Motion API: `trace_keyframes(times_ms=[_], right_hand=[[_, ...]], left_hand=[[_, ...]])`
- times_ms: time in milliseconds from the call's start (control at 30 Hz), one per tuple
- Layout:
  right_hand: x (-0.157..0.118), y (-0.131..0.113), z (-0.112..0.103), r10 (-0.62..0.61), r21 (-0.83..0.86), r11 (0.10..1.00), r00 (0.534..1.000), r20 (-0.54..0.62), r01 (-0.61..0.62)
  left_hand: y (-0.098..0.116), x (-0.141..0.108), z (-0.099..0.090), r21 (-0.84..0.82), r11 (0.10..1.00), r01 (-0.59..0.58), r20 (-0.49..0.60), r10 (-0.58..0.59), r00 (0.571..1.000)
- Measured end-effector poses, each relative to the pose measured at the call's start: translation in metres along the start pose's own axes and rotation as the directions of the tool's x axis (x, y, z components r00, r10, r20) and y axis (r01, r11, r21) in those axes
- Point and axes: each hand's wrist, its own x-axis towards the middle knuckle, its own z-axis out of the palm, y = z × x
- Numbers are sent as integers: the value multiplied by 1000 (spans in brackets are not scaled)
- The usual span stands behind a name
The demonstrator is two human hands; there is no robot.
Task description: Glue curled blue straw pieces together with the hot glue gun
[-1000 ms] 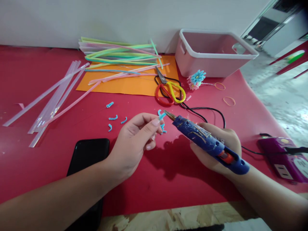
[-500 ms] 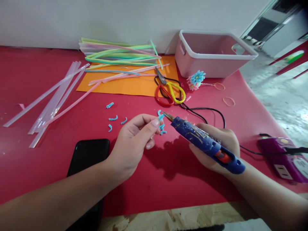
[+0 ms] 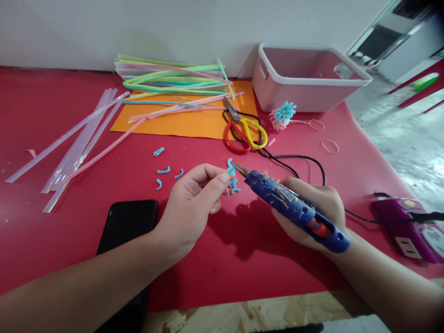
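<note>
Between thumb and fingertips, my left hand (image 3: 194,203) pinches a small blue fuzzy piece (image 3: 231,170). My right hand (image 3: 312,208) is wrapped round a dark blue glue gun (image 3: 284,199), whose metal nozzle tip is at or very near the blue piece; contact cannot be made out. Just under the pinched piece, a few more blue bits (image 3: 235,190) lie on the red table (image 3: 208,286). Several short curved blue pieces (image 3: 163,170) are scattered left of my left hand.
Scissors (image 3: 239,132) and coloured fuzzy stems (image 3: 173,83) lie on orange paper (image 3: 125,122). Glue sticks (image 3: 79,134) are at left, a black phone (image 3: 130,222) near my left forearm. A pink basket (image 3: 305,92), small flowers (image 3: 282,114) and purple power strip (image 3: 405,226) stand right.
The glue gun and my right hand have shifted slightly to the left, bringing the nozzle a little further over the blue piece. My left hand has barely moved.
</note>
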Motion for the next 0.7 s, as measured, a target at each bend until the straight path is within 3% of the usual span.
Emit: trace_keyframes(times_ms=[200, 367, 567, 700], right_hand=[[0, -1, -1, -3, 14, 1000, 1000, 6, 3], [5, 0, -2, -125, 20, 992, 992, 14, 125], [2, 0, -1, -47, -10, 999, 998, -36, 47], [2, 2, 0, -85, 19, 996, 996, -16, 85]], left_hand=[[0, 1, 0, 2, 1000, 4, -5, -4, 1000], [0, 1, -1, 0, 999, 35, -11, -35, 999], [1, 0, 0, 12, 999, 34, -19, -33, 999], [0, 1, -1, 10, 1000, 10, -19, -10, 1000]])
